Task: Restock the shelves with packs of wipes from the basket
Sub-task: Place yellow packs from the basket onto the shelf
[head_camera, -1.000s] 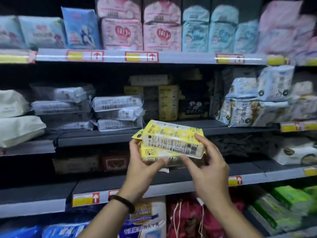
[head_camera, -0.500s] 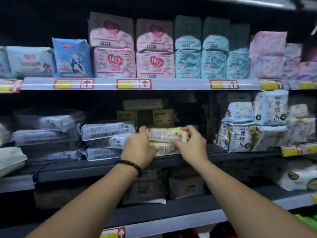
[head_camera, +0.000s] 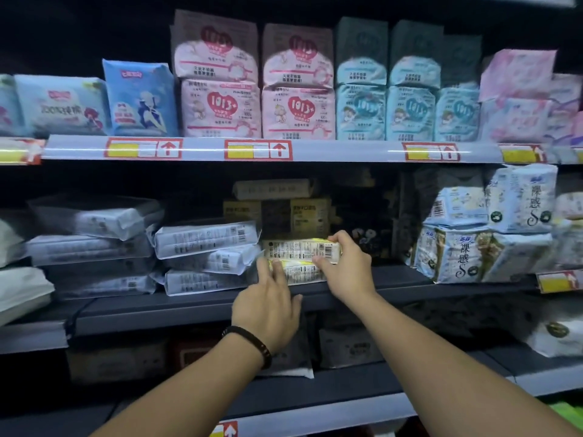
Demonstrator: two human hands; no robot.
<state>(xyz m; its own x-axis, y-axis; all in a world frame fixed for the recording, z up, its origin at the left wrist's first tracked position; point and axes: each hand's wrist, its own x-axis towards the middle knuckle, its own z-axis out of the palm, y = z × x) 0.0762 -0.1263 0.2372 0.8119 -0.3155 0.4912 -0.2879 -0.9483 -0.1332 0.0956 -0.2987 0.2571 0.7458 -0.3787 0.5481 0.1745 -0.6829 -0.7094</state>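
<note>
The right hand pinches the upper yellow plastic wipes pack; the left hand, fingers straight, touches the lower yellow pack — both want pushing squarely farther in, beside the clear-wrapped packs.

Two yellow wipe packs — one on the other; three white packs stacked just left; above, four pink packs and at least five teal packs.

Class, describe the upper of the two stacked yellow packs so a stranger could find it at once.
Find the middle shelf, below the row of pink and blue bags. Near its front edge, between flat white packs and pale blue packs, two yellow packs lie stacked. Yours is the upper yellow pack, gripped at its end by the right hand.
</note>
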